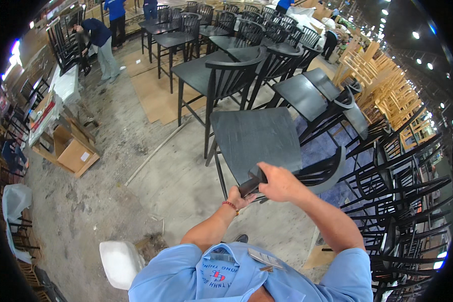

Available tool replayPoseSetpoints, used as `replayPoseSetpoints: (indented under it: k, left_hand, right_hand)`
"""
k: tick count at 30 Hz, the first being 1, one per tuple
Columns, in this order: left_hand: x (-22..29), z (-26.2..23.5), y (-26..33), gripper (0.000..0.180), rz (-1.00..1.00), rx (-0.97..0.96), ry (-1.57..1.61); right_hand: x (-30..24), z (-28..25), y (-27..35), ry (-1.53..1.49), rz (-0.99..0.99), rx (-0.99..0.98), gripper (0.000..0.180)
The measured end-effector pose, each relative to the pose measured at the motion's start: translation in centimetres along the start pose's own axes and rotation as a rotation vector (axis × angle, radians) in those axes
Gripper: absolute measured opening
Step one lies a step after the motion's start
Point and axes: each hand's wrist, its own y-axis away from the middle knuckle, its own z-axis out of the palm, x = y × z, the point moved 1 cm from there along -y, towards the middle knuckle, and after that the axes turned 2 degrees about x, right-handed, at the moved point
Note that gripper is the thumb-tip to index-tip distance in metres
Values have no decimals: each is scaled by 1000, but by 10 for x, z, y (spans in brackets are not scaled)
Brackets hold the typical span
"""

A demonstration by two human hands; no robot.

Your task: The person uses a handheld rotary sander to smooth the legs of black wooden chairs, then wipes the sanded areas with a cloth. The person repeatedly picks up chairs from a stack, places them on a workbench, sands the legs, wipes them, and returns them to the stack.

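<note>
Both hands, left hand (240, 195) and right hand (282, 183), are clamped tight on the black chair's (254, 138) curved backrest, keeping it upright on the floor (186, 181).

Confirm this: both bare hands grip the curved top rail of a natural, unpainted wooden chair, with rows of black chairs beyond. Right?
Not quite. In the head view, left hand and right hand grip a black-painted wooden spindle-back chair, not an unpainted one. Black chair rows do stand beyond.
</note>
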Motion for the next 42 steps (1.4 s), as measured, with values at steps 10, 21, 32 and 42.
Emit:
replayPoseSetpoints:
  k: [10,21,32,42]
  left_hand:
    - [-46,109,-94,33,101,-175,-180]
    - [-66,143,-126,26,-43,-57,-301]
    - [25,174,-176,59,940,500,-126]
    - [48,185,-170,72,1042,525,-54]
  right_hand:
    - [144,-25,-38,158,-109,-13,50]
    - [424,-139,-64,-256,238,972,79]
    - [469,-155,-125,-1130,323,468,39]
    - [452,-169,-175,-1099,241,452,31]
